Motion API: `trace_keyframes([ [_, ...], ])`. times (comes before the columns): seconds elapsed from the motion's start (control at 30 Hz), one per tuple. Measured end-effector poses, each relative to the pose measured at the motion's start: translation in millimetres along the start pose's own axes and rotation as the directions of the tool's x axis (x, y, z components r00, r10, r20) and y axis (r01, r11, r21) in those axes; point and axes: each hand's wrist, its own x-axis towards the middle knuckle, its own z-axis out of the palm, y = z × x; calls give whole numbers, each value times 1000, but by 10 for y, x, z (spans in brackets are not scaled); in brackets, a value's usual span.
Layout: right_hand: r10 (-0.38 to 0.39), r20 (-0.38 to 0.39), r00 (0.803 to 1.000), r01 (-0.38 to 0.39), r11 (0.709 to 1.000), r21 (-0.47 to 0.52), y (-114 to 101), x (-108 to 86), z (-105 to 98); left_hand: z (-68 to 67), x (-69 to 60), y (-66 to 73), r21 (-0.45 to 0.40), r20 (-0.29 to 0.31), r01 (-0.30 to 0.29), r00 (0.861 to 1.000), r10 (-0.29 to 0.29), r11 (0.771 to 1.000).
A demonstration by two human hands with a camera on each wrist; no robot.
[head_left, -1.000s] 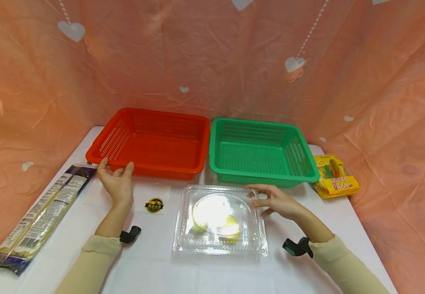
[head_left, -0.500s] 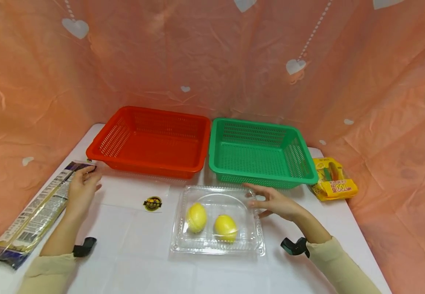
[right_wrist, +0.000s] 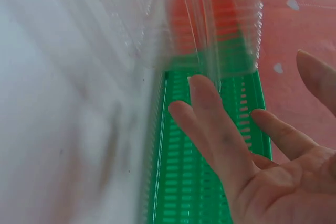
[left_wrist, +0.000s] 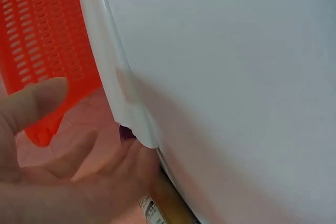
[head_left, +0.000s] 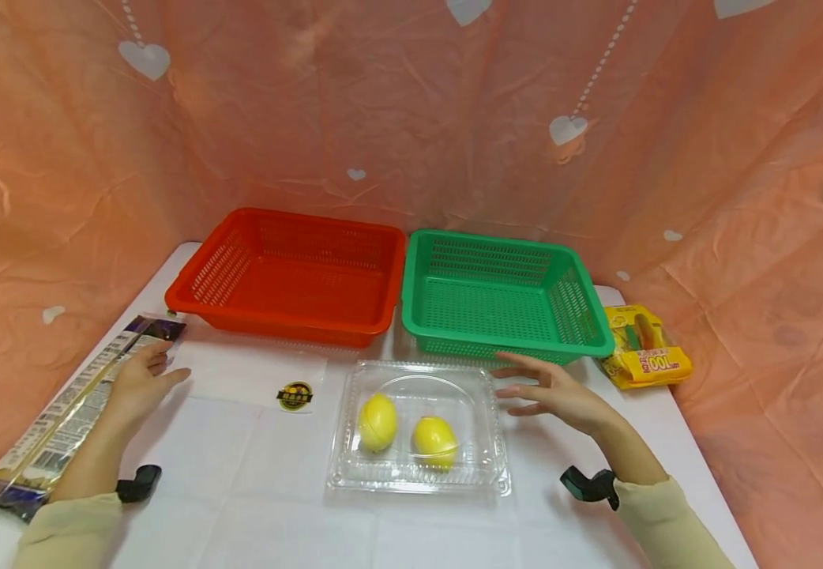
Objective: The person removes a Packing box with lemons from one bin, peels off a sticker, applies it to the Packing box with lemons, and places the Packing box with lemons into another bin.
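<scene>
A clear plastic clamshell box (head_left: 481, 466) sits on the white table with two yellow, lemon-like fruits, one fruit (head_left: 378, 423) on the left and the other (head_left: 436, 441) on the right. Just off its right side is my right hand (head_left: 550, 395), fingers spread and holding nothing. Over the inner edge of a long shiny printed package (head_left: 70, 423) is my left hand (head_left: 137, 383), thumb apart from the fingers. Whether those fingers touch the package I cannot tell. In the left wrist view the fingers (left_wrist: 142, 166) reach beside a white edge, with the package partly hidden.
Behind the box stand a red basket (head_left: 283, 322) and a green basket (head_left: 511, 341), side by side. A yellow packet (head_left: 656, 363) lies right of the green one. A flat clear sheet with a round black-and-gold label (head_left: 294, 396) lies left of the box. A pink curtain hangs behind.
My left hand has moved from the red basket's front rim leftward and down to the long package. My right hand has let go of the clear box's right edge and drawn slightly away.
</scene>
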Motion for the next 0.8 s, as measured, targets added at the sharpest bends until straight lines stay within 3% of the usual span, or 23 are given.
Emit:
trace_keyframes([
  [0.23, -51, 4, 999, 51, 998, 26, 72, -63, -45, -9, -18, 43, 105, -15, 48, 999, -47, 993],
  [0.47, -89, -19, 996, 90, 994, 54, 134, -99, -65, -10, -27, 52, 66, -21, 52, 998, -51, 996],
  [0.6, -111, -50, 993, 113, 993, 46, 123, -110, -59, -158, -171, 101, 16, -16, 56, 998, -55, 998],
  [0.67, -126, -74, 989, 128, 992, 21, 95, -117, -50, -299, -289, 120, -159, -11, 56, 998, -58, 986],
  [0.7, -136, -90, 987, 137, 991, 0, 73, -121, -43, -370, -357, 142, -251, -27, 46, 998, -55, 967],
  [0.73, -144, -108, 984, 142, 990, -23, 48, -124, -35, -439, -420, 169, -372, -47, 23, 998, -44, 928],
  [0.77, -151, -129, 980, 145, 988, -49, 16, -125, -24, -486, -462, 167, -496, -89, -54, 996, 11, 866],
  [0.8, -161, -149, 976, 152, 986, -76, -17, -124, -10, -527, -508, 197, -623, -119, -113, 992, 49, 774],
])
